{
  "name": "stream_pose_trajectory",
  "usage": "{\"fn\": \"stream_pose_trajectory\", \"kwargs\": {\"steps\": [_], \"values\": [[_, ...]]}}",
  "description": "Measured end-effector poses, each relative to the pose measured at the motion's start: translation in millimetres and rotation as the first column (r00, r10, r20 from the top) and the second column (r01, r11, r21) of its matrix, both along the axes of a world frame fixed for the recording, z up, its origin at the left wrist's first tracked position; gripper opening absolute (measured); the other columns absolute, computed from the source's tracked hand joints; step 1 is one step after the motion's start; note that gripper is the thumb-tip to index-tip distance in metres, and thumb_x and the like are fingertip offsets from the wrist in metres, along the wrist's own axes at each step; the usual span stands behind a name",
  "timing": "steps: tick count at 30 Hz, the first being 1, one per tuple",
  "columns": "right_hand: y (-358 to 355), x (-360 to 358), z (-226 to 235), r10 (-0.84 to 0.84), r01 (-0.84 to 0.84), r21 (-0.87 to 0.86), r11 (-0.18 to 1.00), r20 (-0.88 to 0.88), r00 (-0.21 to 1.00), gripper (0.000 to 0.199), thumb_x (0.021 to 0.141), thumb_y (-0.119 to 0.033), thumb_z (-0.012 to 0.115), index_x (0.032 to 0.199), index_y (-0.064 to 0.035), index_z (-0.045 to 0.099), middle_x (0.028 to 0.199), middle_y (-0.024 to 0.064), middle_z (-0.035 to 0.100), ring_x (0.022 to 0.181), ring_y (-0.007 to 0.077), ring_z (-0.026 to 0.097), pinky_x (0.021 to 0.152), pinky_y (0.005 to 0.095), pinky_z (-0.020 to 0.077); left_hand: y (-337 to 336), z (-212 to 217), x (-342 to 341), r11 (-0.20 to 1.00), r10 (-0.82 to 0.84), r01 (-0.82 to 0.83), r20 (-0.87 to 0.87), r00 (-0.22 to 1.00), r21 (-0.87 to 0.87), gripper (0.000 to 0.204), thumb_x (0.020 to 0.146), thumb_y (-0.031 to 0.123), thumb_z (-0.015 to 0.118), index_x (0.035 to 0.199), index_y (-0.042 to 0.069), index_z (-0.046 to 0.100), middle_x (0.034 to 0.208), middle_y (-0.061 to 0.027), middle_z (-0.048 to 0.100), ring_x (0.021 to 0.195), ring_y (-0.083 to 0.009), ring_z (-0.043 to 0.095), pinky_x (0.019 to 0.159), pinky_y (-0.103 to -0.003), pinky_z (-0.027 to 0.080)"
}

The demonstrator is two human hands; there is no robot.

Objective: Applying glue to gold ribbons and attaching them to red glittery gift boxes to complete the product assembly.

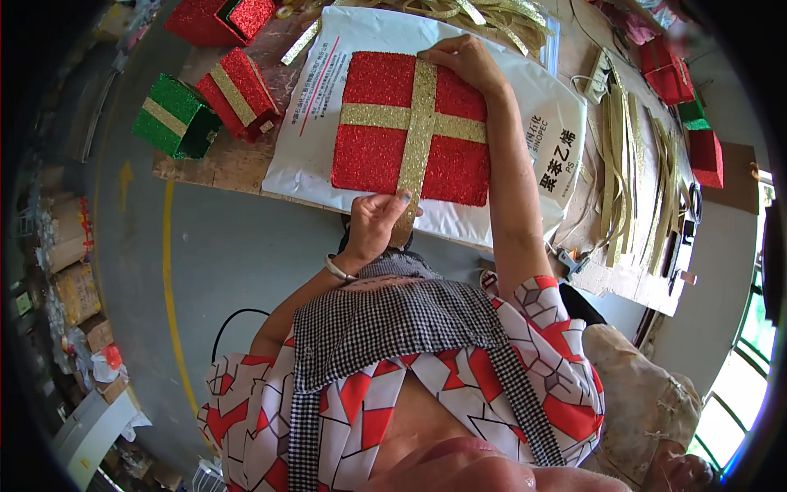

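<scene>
A flat, squarish red glitter panel (373,164) rests on a white plastic sack at the table's edge. One gold glitter ribbon (463,126) crosses it sideways. A second gold glitter ribbon (416,152) runs lengthwise over that one, and its loose end hangs past the near edge. My left hand (375,225) is closed on this hanging ribbon, thumb on top, just below the panel. At the far edge, my right hand (467,64) has its fingers pinched together on the ribbon's far end. My right forearm covers part of the panel's right side.
Red (238,94) and green (176,116) glitter boxes with gold bands stand at the left. Gold strips (619,172) lie along the right, beside a power strip (601,75) and a small clamp-like tool (571,261). The white sack (303,156) covers the table's middle.
</scene>
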State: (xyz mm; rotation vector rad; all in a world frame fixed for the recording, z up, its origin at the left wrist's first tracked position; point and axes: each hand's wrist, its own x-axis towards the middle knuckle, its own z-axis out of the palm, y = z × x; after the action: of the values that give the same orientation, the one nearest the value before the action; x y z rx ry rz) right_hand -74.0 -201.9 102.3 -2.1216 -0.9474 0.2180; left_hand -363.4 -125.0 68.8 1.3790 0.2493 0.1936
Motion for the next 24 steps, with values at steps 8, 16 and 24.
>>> {"fn": "stream_pose_trajectory", "kwargs": {"steps": [8,16,24], "values": [[-18,5,0,-0.015,0.005,0.163,0.987,0.062,0.998,0.031,0.088,-0.032,0.057,0.096,-0.0044,0.068,0.085,0.0099,0.069,0.075,0.0181,0.065,0.072,0.0316,0.0514,2,0,2,0.999,-0.045,0.045,-0.029,0.999,-0.008,0.033,0.091,0.024,0.052,0.079,-0.002,0.068,0.070,-0.0081,0.067,0.061,-0.0079,0.060,0.059,-0.023,0.049],[-6,-10,-20,-0.085,0.092,-0.017,0.996,0.236,0.968,0.027,0.078,-0.037,0.065,0.088,-0.0127,0.072,0.078,0.0101,0.068,0.070,0.0236,0.065,0.068,0.0349,0.0506,2,14,-4,0.995,-0.045,0.029,-0.172,0.984,-0.096,0.034,0.091,0.026,0.052,0.074,-0.001,0.066,0.067,-0.0072,0.065,0.059,-0.0088,0.059,0.058,-0.023,0.048],[-9,-7,-20,-0.059,0.059,0.011,0.998,0.238,0.969,0.023,0.079,-0.033,0.066,0.088,-0.0135,0.072,0.079,0.0085,0.068,0.071,0.0195,0.065,0.069,0.0323,0.0508,-5,2,-4,0.995,0.011,-0.025,-0.146,0.989,-0.096,0.033,0.090,0.026,0.056,0.076,-0.002,0.067,0.067,-0.0061,0.066,0.053,-0.0061,0.056,0.050,-0.021,0.044]]}}
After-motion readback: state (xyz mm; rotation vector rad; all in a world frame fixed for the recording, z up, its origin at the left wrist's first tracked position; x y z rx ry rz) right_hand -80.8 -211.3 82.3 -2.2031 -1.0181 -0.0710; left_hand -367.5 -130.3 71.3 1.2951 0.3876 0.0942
